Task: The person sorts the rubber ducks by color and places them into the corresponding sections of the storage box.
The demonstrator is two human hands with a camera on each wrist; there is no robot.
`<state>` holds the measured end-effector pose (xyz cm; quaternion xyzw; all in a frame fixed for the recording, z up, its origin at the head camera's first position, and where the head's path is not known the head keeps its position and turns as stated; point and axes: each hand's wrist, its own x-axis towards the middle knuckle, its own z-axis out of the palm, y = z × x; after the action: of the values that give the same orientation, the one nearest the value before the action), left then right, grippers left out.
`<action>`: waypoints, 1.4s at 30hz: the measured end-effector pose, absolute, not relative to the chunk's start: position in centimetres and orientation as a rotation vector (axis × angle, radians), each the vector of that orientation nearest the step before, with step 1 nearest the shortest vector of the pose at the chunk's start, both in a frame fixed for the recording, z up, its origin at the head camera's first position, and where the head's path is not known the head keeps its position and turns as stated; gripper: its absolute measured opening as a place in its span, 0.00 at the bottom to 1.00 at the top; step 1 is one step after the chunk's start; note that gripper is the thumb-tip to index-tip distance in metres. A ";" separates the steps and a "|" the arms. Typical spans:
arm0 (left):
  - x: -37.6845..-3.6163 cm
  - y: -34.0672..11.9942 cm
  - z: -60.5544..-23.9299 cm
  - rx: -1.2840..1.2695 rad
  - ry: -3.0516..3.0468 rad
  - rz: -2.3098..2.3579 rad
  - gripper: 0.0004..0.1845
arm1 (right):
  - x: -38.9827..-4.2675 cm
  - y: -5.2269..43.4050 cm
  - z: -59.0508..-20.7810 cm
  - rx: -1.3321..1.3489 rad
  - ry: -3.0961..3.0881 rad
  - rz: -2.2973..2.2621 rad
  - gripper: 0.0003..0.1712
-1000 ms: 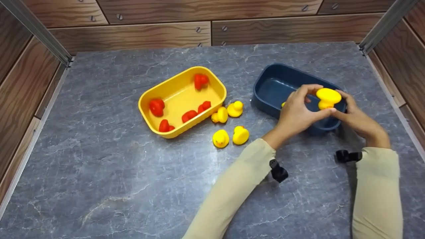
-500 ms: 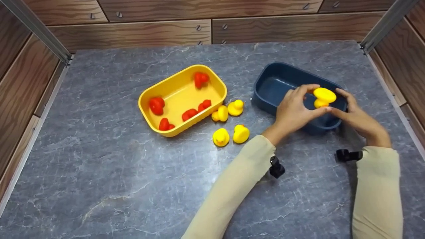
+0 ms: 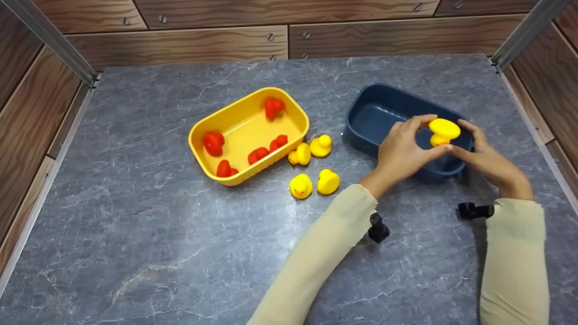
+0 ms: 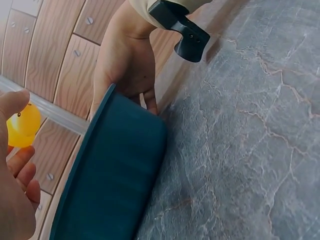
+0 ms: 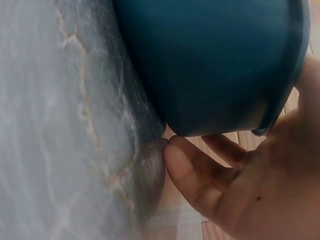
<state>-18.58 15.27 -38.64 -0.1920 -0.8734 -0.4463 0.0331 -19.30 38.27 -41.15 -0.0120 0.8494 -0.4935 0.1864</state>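
Both hands up over the blue tub (image 3: 375,118). Left hand (image 3: 399,151) and right hand (image 3: 485,158) together pinch one yellow rubber duck (image 3: 443,131) by the fingertips, held above the tub's right end, clear of the rim. Four more yellow ducks (image 3: 316,167) sit on the grey worktop (image 3: 158,234) between the tubs. Yellow tub (image 3: 226,124) on the left holds red ducks (image 3: 213,143).

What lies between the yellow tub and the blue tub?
In the head view, two yellow ducks lie on the table just right of the yellow tub; from them to the blue tub is bare table.
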 end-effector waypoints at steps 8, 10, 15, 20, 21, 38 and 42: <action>-18.5 15.2 -38.0 -0.564 -2.662 -1.368 0.35 | -19.4 38.2 -41.2 -0.017 2.396 -1.365 0.50; -18.5 15.2 -38.0 -0.559 -2.654 -1.363 0.35 | -19.4 38.2 -41.2 -0.020 2.399 -1.369 0.50; -18.5 15.2 -38.0 -0.561 -2.648 -1.326 0.35 | -19.5 38.2 -41.2 -0.002 2.401 -1.341 0.50; -18.6 15.1 -38.1 -0.554 -2.655 -1.278 0.35 | -19.6 38.1 -41.1 0.003 2.402 -1.335 0.50; -18.6 15.0 -38.1 -0.549 -2.655 -1.276 0.35 | -19.5 38.1 -41.1 0.005 2.403 -1.338 0.50; -18.9 12.1 -37.5 -0.518 -2.551 -1.510 0.33 | -19.4 38.0 -41.1 0.039 2.387 -1.320 0.50; -18.6 11.5 -37.1 -0.522 -2.517 -1.614 0.32 | -19.3 38.1 -41.1 0.045 2.398 -1.304 0.49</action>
<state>-18.64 11.50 -37.06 -0.1718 -0.8280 -0.5311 0.0532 -19.31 38.08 -41.10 0.0160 0.8598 -0.4677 0.2045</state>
